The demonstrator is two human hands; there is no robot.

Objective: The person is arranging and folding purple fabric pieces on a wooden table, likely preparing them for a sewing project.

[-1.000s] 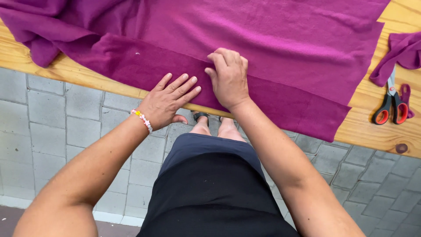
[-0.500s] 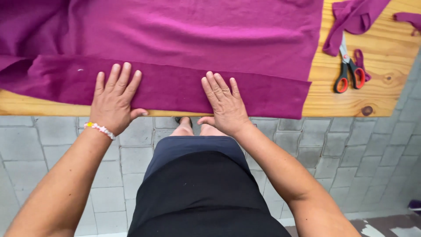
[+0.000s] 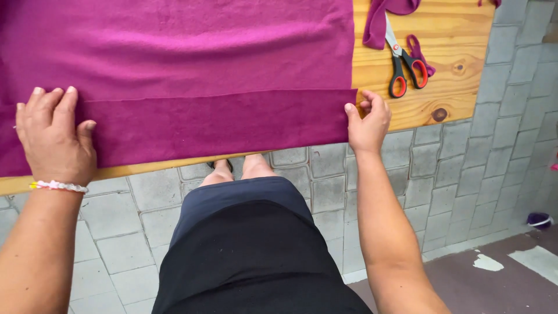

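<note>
So the big magenta cloth [image 3: 174, 52] covers most of the wooden table [image 3: 459, 35], with its near edge folded up into a darker band [image 3: 215, 125] running along the 6 o'clock side of the tabletop, right above the front lip.

Left hand [image 3: 55, 136] sits flat at the 9 o'clock end of that band, fingers spread and palm pressing down, not gripping anything, just pinning it. Right hand [image 3: 367, 125] is at the band's 3 o'clock corner, fingers curled and pinching the cloth edge between thumb and fingertips, right where the fabric stops and bare wood starts.

What I'd worry about: the band hangs close to the table lip, so if the right hand tugs harder than the left holds, the fold probably skews or the whole edge slides off toward the paved floor [image 3: 465, 174]. Stretchy-looking knit too, so pulling from one corner could warp the fold line and leave it wavy in the middle, where nothing's holding it.

Also the scissors [image 3: 404, 64] lie blades closed at about 2 o'clock from the right hand, partly under a cloth scrap [image 3: 386, 11]. An elbow sweep or dragging fabric could catch them and knock them off the far edge.
</note>
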